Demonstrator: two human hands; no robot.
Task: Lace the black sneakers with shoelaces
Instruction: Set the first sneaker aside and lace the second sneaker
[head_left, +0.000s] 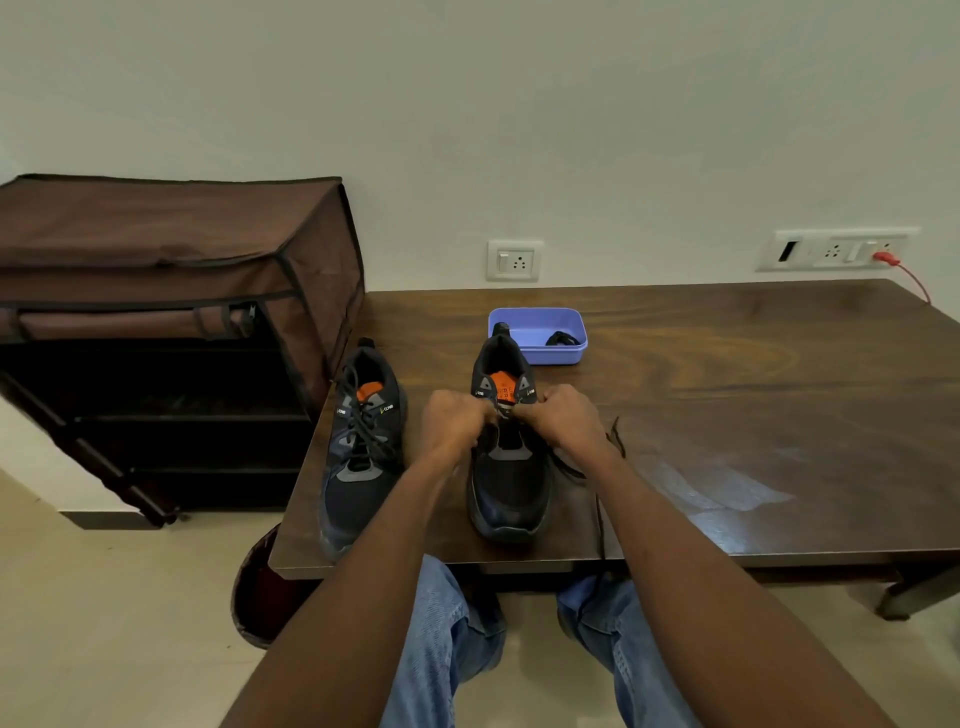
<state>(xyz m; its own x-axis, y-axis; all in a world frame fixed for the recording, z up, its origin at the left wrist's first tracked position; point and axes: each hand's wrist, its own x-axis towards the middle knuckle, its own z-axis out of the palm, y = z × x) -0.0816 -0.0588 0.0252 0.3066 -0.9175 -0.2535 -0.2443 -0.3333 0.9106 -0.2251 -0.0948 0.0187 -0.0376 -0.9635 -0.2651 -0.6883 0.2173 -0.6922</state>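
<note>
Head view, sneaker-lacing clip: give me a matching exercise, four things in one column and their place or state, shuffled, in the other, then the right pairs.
Things:
1. left sneaker
2. right sneaker
3. purple tray
4. fabric shoe rack

Places or states:
A. on the floor against the wall, left of the table
B. laced already, untouched, near the table's left edge
C. behind the right sneaker, holding a small dark coiled item
D. worked on by both the left hand and right hand, loose lace trailing to its right

Pairs: 1-B, 2-D, 3-C, 4-A
</note>
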